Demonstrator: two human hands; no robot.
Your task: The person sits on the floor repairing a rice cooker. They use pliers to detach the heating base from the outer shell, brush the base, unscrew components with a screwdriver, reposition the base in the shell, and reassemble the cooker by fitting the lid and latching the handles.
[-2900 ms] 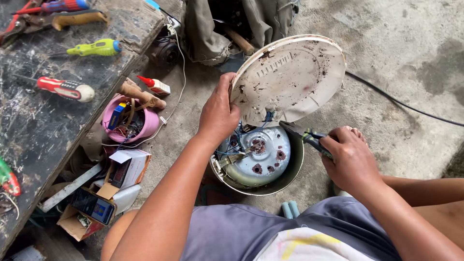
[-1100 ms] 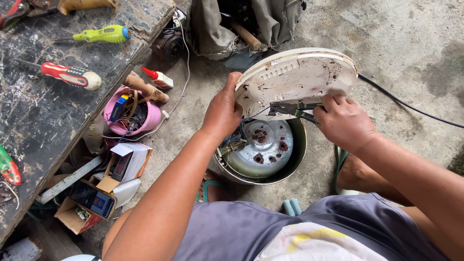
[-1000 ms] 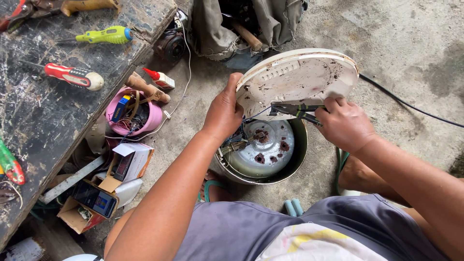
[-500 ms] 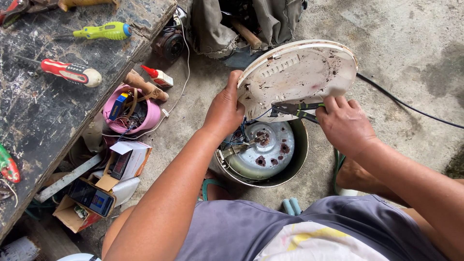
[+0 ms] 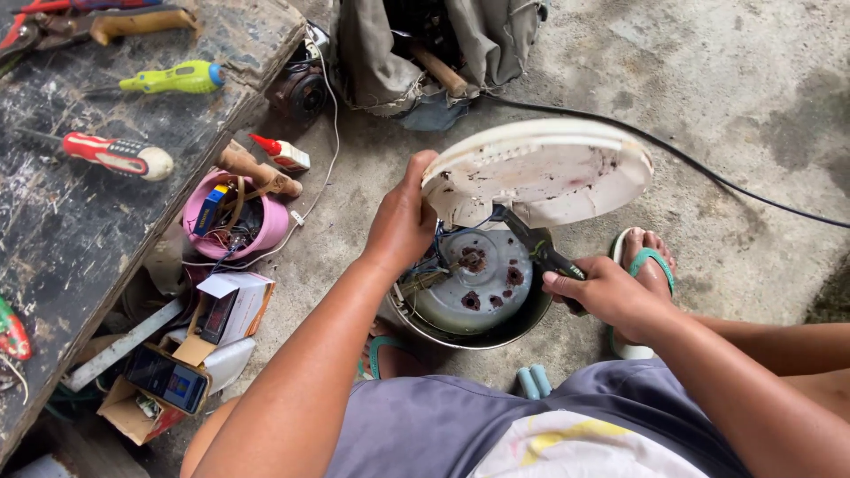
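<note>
Dark, scuffed wooden worktop (image 5: 62, 230) at left carries a green-handled screwdriver (image 5: 173, 79) and a red-handled screwdriver with cream butt (image 5: 115, 157). On the concrete floor (image 5: 753, 97) beside it: pink plastic bowl (image 5: 266, 232) holding small parts, open cardboard boxes (image 5: 226, 305), grey cloth bag (image 5: 443, 44). Black cable (image 5: 744, 188) runs across the floor at right.

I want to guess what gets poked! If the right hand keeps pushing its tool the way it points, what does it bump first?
Probably the underside of the tilted white cover: the right hand aims its dark tool up-left there, though depth is unclear.
</note>
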